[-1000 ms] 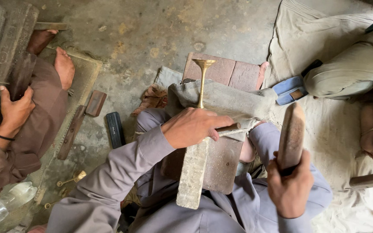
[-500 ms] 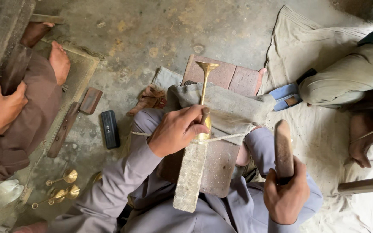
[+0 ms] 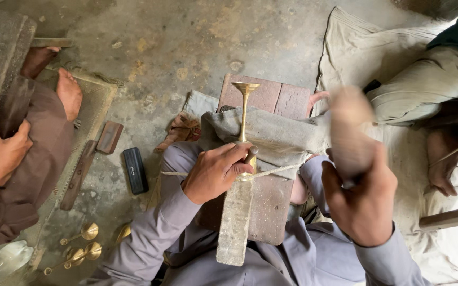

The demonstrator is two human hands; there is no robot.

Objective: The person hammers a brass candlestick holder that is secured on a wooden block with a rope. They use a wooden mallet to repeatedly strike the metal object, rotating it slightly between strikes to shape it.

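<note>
My left hand point(image 3: 216, 172) grips the lower end of a slim brass stem with a flared cup top point(image 3: 245, 108), holding it against a cloth-wrapped block point(image 3: 276, 137) over red bricks point(image 3: 287, 100). A long pale stone bar point(image 3: 235, 220) lies under that hand, pointing toward me. My right hand point(image 3: 361, 201) is raised at the right, closed on a wooden mallet point(image 3: 348, 132) that is blurred by motion.
A second person sits at the left, hand point(image 3: 6, 151) on knee, bare foot point(image 3: 70, 92) on a mat. Finished brass pieces point(image 3: 80, 246) lie at the lower left. A black block point(image 3: 134, 169) and wooden pieces point(image 3: 109, 136) rest on the concrete floor. Another person's leg point(image 3: 425, 95) lies right.
My right hand has swung the mallet up and inward toward the brass stem; it is now blurred. The view has shifted so more brass pieces show at the lower left.
</note>
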